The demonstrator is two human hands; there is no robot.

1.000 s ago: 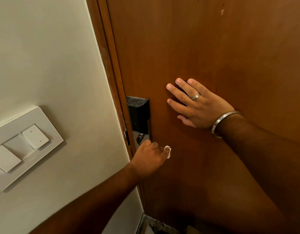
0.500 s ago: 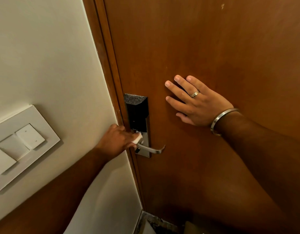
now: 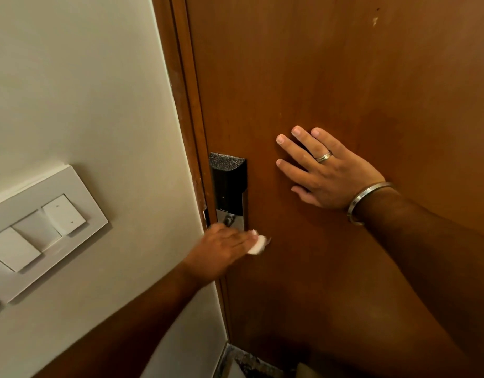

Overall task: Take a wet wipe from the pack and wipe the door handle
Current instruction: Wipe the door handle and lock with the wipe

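- Wet wipe [image 3: 256, 244]: small white wad, pinched in the fingers [image 3: 242, 236] of your left hand [image 3: 221, 249], sitting just below the lock plate at the door's left edge.
- Door handle: lever is hidden under your left hand and the wipe; can't tell how much contact there is. Hand is motion-blurred.
- Lock body [image 3: 228, 184]: black housing on top, metal plate beneath, directly above your left hand.
- Your right hand [image 3: 325, 170]: fingers spread, flat against the wooden door [image 3: 344, 64], right of the lock, gripping nothing. Ring [image 3: 324, 156] on one finger, metal bangle [image 3: 367, 201] at the wrist.
- White switch panel [image 3: 41, 230] on the wall [image 3: 71, 91], left of the door frame, well apart from both hands.
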